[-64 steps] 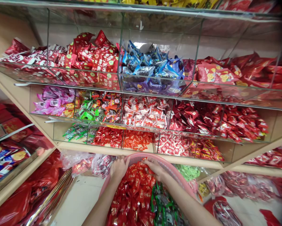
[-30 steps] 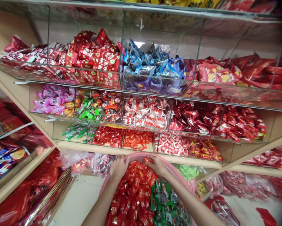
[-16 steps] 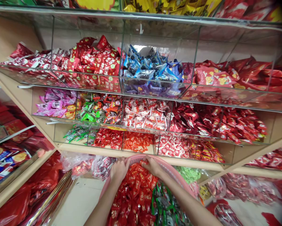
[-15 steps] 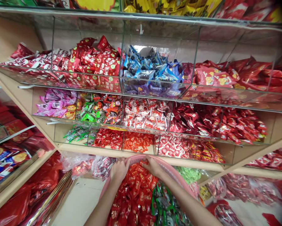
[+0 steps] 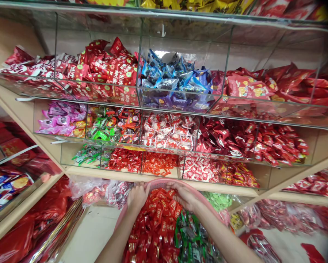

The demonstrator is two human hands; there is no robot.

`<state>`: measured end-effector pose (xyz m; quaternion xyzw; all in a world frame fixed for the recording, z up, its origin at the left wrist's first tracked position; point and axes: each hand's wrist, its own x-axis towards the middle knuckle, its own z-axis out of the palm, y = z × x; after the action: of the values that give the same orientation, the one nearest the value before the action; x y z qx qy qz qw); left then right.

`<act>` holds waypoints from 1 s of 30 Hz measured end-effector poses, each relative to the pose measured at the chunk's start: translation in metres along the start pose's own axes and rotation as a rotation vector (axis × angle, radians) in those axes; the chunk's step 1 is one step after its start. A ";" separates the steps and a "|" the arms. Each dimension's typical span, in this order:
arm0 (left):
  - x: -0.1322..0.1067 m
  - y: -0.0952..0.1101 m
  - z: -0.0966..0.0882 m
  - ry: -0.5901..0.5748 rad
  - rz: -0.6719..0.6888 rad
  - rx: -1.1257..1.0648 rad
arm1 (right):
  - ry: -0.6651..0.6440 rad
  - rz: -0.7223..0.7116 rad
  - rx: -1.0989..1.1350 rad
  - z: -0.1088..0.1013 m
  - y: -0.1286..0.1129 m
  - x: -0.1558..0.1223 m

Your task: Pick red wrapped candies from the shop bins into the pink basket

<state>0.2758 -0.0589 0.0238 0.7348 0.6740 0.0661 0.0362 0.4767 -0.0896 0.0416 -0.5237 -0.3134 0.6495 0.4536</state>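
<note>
A pink plastic basket (image 5: pixel 208 204) stands low in the middle, against the front of the candy shelves. Inside it, red wrapped candies (image 5: pixel 157 219) fill the left and centre, and green and dark wrapped candies (image 5: pixel 193 237) lie on the right. My left hand (image 5: pixel 137 197) is closed over the basket's far-left rim. Just inside the far-right rim, my right hand (image 5: pixel 182 195) hovers at or touches the red candies, its fingers curved and apart. Nothing can be made out in its grasp.
Glass-fronted shelves hold candies in compartments: blue packets (image 5: pixel 175 78), large red packets (image 5: pixel 109 67), white-and-red candies (image 5: pixel 166 131) and small orange-red ones (image 5: pixel 160 163). A bag of green candies (image 5: pixel 217 201) sits below the wooden ledge (image 5: pixel 109 174). Red packages (image 5: pixel 16 233) lie at lower left.
My right hand has shifted slightly right from the far rim, and its fingers have spread over the red candies. My left hand stays on the rim. The view has moved slightly.
</note>
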 end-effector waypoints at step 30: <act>-0.002 0.004 -0.008 -0.047 -0.030 -0.017 | 0.079 -0.658 -0.790 0.007 0.025 0.000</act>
<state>0.2786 -0.0614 0.0327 0.7258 0.6832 0.0540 0.0591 0.4640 -0.0990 0.0217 -0.5529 -0.6655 0.2844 0.4129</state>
